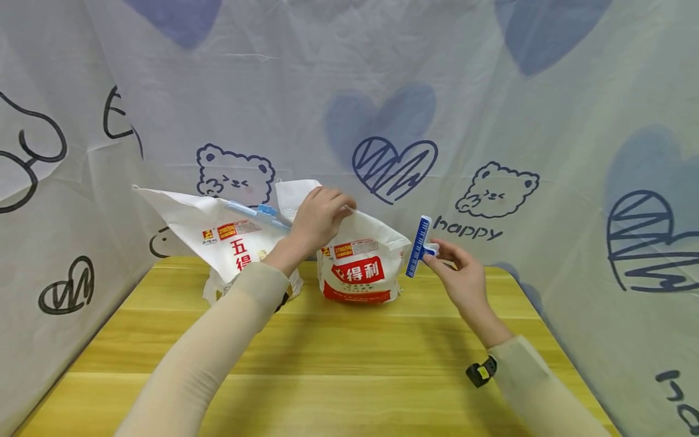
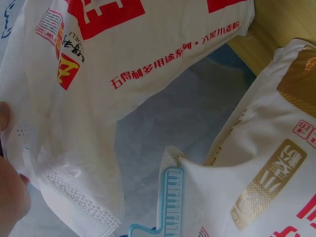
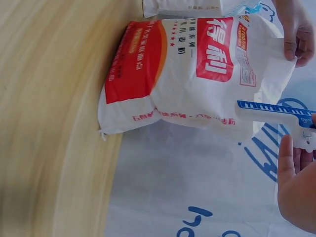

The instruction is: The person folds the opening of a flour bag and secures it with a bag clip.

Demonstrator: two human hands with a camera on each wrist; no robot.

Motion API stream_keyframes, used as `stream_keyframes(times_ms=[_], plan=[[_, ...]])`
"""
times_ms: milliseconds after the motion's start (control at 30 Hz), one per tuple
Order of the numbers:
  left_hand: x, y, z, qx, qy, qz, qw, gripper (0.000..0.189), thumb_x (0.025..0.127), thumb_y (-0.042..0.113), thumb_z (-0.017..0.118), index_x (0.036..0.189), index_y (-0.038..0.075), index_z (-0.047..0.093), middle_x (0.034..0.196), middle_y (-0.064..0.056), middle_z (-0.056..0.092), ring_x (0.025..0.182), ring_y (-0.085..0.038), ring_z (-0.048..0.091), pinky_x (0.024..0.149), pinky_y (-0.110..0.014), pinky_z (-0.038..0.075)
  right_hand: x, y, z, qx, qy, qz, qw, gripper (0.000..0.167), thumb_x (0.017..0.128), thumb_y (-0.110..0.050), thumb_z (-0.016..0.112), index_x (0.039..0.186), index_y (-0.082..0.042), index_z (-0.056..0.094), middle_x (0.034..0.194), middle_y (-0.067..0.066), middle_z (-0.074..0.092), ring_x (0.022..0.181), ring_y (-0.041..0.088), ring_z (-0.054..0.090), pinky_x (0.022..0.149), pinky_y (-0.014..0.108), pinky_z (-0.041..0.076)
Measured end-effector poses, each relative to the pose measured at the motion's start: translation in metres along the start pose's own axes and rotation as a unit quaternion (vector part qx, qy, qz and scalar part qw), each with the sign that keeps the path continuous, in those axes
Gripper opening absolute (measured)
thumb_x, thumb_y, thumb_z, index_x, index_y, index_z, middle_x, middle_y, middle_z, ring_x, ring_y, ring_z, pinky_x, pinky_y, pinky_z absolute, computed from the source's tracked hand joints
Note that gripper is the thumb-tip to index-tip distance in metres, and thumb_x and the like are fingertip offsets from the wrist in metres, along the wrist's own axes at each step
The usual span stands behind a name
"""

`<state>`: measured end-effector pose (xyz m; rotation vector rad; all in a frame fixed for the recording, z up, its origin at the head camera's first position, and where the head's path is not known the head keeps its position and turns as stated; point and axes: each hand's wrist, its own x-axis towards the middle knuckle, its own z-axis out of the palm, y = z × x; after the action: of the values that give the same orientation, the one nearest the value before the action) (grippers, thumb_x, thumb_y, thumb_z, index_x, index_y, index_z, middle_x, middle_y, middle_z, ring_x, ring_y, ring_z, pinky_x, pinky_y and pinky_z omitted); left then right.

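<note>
A white and red flour bag [image 1: 357, 273] stands at the back of the table, its top folded over to one side. My left hand [image 1: 319, 221] pinches that bag's top edge; in the right wrist view its thumb presses on the white material. To the right, my right hand [image 1: 464, 276] holds a blue and white bag sealing clip [image 1: 418, 246] by its middle, apart from the bag. In the right wrist view the clip [image 3: 271, 116] overlaps the bag's upper side. A second flour bag [image 1: 224, 233] leans at the left, with a light blue sealing clip [image 2: 173, 197] across its top.
Both bags rest on a yellow wood-grain table [image 1: 349, 370]. Behind and beside it hangs a pale cloth [image 1: 491, 109] with hearts, bears and lettering. A dark watch-like device [image 1: 480, 371] is on my right wrist.
</note>
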<state>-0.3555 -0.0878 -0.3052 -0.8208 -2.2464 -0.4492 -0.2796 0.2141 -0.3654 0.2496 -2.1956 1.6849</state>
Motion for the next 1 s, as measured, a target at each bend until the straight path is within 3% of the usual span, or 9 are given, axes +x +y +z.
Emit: stream_keyframes(times_ms=[333, 633, 1000], plan=[[-0.001, 0.000, 0.003, -0.001, 0.002, 0.004, 1.0000, 0.010, 0.098, 0.011, 0.072, 0.108, 0.011, 0.074, 0.105, -0.003, 0.074, 0.102, -0.024, 0.067, 0.106, -0.038, 0.047, 0.020, -0.010, 0.002, -0.038, -0.003, -0.047, 0.9982, 0.038, 0.097, -0.023, 0.076, 0.130, -0.005, 0.069, 0.125, 0.009, 0.069, 0.107, 0.013, 0.062, 0.090, 0.015, 0.055], [0.000, 0.000, 0.003, -0.001, 0.008, 0.008, 0.9999, 0.010, 0.098, 0.010, 0.072, 0.107, 0.011, 0.074, 0.105, -0.004, 0.074, 0.102, -0.024, 0.067, 0.106, -0.039, 0.047, 0.037, -0.028, 0.002, -0.087, -0.023, -0.086, 0.9922, 0.039, 0.098, -0.030, 0.076, 0.130, -0.009, 0.071, 0.125, 0.006, 0.070, 0.111, 0.016, 0.064, 0.094, 0.024, 0.058], [-0.001, 0.000, 0.001, -0.001, 0.007, 0.005, 1.0000, 0.009, 0.098, 0.011, 0.072, 0.107, 0.011, 0.074, 0.106, -0.004, 0.074, 0.102, -0.024, 0.066, 0.105, -0.038, 0.048, 0.058, -0.045, 0.004, -0.163, -0.039, -0.139, 0.9761, 0.033, 0.095, -0.018, 0.078, 0.126, -0.006, 0.074, 0.109, 0.012, 0.069, 0.098, 0.023, 0.066, 0.077, 0.008, 0.051]])
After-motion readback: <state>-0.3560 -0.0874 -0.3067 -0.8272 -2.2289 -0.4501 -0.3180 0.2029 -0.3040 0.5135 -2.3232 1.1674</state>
